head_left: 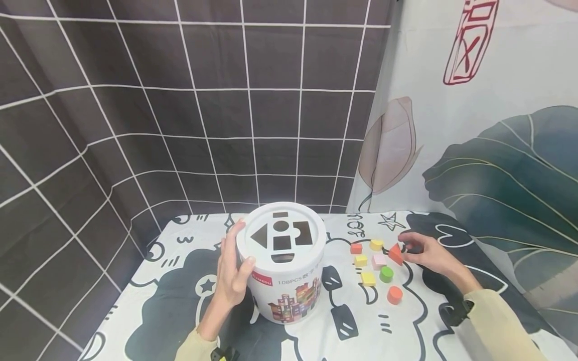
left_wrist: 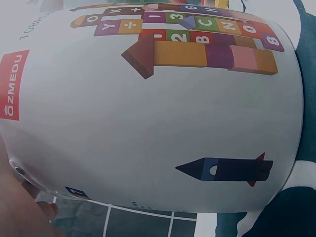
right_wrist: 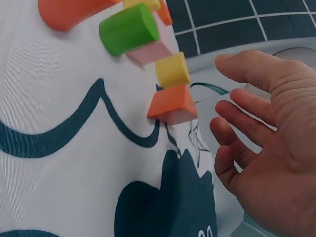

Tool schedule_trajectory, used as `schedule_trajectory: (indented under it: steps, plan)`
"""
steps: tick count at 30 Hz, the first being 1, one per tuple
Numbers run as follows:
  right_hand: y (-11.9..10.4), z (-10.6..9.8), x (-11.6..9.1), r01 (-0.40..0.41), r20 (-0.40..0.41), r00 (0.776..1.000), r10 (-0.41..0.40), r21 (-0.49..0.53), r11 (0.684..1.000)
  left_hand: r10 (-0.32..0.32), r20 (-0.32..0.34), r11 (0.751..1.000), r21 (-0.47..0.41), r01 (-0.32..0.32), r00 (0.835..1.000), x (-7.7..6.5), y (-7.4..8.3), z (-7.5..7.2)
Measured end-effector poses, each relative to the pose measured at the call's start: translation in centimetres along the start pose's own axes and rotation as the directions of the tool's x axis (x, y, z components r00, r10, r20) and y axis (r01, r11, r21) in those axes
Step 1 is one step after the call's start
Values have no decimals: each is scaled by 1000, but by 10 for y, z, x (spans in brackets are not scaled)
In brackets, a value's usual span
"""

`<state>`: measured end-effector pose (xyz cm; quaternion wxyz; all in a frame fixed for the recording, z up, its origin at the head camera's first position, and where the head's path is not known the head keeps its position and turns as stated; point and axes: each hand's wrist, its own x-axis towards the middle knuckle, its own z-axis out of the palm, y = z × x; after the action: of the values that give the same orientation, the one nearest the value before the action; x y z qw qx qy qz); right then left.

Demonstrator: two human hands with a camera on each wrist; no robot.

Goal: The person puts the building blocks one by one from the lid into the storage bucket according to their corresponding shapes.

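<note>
A white bucket [head_left: 295,301] with a printed block picture stands on the table, its lid [head_left: 318,235] cut with several shaped holes. My left hand [head_left: 233,268] rests against its left side, fingers extended up to the rim and thumb on the near side. In the left wrist view the bucket wall [left_wrist: 118,123] fills most of the frame. My right hand [head_left: 422,252] is beside a red triangular block [head_left: 395,254]. The right wrist view shows that hand [right_wrist: 276,133] with fingers loosely spread, apart from the triangular block [right_wrist: 172,104] and holding nothing.
Several loose blocks lie right of the bucket, among them a green cylinder [head_left: 386,274], a red cylinder [head_left: 395,295], a pink block [head_left: 379,260] and a yellow block [head_left: 368,279]. A patterned cloth [head_left: 361,331] covers the table. Dark gridded cloth [head_left: 217,115] hangs behind.
</note>
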<state>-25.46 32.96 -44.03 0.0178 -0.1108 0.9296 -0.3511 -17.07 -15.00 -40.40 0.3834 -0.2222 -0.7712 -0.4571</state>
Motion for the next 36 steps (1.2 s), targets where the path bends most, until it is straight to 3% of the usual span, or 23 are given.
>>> schedule_trajectory:
  steps: [22, 36]
  plan:
    - [17, 9, 9, -31, 55, 998, 31, 1, 1000, -9, 3, 1000, 11, 9, 1000, 0, 1, 0]
    - [30, 9, 10, -102, 90, 991, 102, -8, 995, -11, 2, 1000, 13, 11, 1000, -1, 0, 0]
